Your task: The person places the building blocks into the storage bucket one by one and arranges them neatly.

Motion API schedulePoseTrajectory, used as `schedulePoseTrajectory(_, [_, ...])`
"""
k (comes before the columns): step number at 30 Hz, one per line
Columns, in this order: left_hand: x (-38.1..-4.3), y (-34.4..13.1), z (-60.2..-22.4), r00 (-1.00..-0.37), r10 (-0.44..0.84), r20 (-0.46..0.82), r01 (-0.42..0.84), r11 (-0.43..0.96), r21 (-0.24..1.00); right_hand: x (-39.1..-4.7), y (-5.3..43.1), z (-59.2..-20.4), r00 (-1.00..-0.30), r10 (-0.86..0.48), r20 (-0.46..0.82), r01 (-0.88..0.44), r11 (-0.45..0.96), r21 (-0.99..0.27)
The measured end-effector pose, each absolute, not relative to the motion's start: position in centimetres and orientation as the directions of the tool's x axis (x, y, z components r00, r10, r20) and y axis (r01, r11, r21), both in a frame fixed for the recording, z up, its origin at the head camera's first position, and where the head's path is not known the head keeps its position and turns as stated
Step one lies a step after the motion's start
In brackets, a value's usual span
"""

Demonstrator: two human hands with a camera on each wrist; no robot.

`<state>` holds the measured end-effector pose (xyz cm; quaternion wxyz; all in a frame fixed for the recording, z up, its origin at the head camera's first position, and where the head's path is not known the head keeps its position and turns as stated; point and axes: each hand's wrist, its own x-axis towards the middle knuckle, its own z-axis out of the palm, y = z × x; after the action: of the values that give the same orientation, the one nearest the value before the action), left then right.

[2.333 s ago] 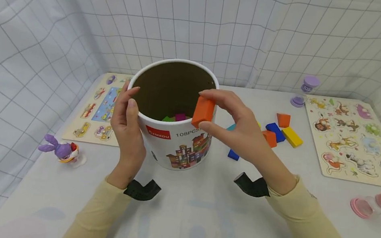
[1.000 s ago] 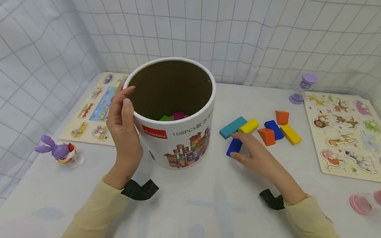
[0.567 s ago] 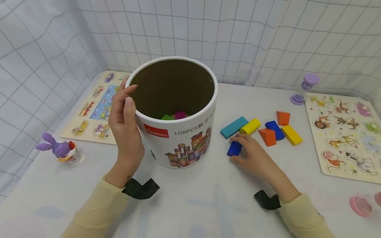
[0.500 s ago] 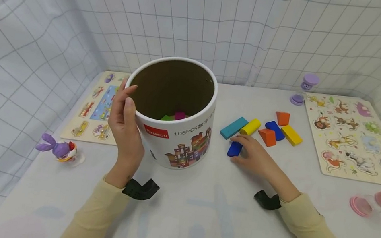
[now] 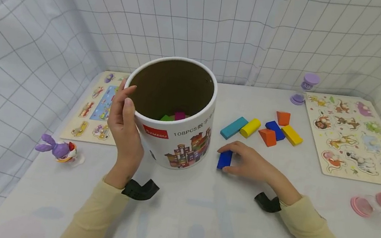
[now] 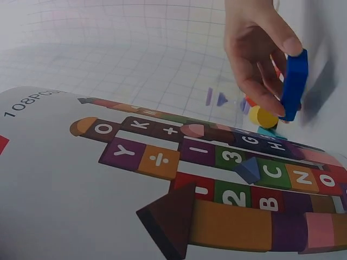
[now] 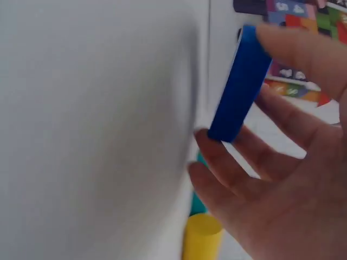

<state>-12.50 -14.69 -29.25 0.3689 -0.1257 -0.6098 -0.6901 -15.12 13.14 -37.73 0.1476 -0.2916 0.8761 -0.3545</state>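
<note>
A white printed bucket [image 5: 179, 146] stands tilted toward me, with green and magenta blocks [image 5: 179, 116] low inside. My left hand [image 5: 124, 130] holds its left side, thumb by the rim and fingers round the outer wall. To the bucket's right, my right hand [image 5: 248, 163] pinches a blue block [image 5: 225, 160] by its two ends between thumb and fingers. In the right wrist view the blue block [image 7: 241, 86] is lifted off the table surface. A teal block [image 5: 234, 127] and a yellow cylinder [image 5: 250, 128] lie just beyond that hand.
Farther right lie two orange triangular blocks [image 5: 267, 137], another blue block [image 5: 275, 130] and a yellow block [image 5: 291, 135]. Animal puzzle board [image 5: 352, 137], purple sand timer [image 5: 304, 89] and pink sand timer [image 5: 380, 201] are at right. Purple rabbit figure [image 5: 58, 150] and vehicle puzzle board [image 5: 80, 120] sit left.
My right hand held an orange block at the rim, then came down empty to the blue block. Now it has gripped the blue block and moved it toward me and left. Left hand stays.
</note>
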Motion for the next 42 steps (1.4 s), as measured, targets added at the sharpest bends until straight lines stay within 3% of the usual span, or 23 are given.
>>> schedulePoseTrajectory(3, [-12.3,-14.6,-29.2,-0.692,-0.357,0.627,0.666,0.018,0.746,-14.1,13.1,-35.5,-0.717,-0.696,-0.027,-0.404,0.447,-0.798])
schedulePoseTrajectory(7, [-12.3,-14.5,-29.0,-0.688,-0.347,0.638,0.673,0.025,0.739,-12.5,12.7,-31.0,-0.63,-0.762,0.149,-0.463,0.215,-0.86])
schedulePoseTrajectory(10, [-12.2,-14.4,-28.9,-0.688,-0.344,0.638,0.673,0.024,0.739,-11.9,11.7,-27.9,-0.594,-0.738,0.32,-0.551,0.083,-0.83])
schedulePoseTrajectory(14, [-12.2,-14.3,-29.0,-0.697,-0.357,0.622,0.659,0.022,0.752,-12.2,9.3,-24.7,-0.599,-0.639,0.483,-0.631,0.005,-0.776])
schedulePoseTrajectory(20, [-12.3,-14.2,-29.2,-0.696,-0.372,0.614,0.651,0.032,0.758,-14.3,6.8,-24.1,-0.673,-0.523,0.523,-0.676,0.147,-0.722])
schedulePoseTrajectory(29, [-12.4,-14.2,-29.0,-0.685,-0.379,0.622,0.661,0.037,0.75,-16.0,5.7,-25.4,-0.728,-0.469,0.5,-0.672,0.345,-0.656])
schedulePoseTrajectory(42, [-12.3,-14.6,-29.2,-0.703,-0.364,0.611,0.649,0.024,0.761,-15.2,7.8,-27.0,-0.75,-0.45,0.486,-0.659,0.435,-0.614])
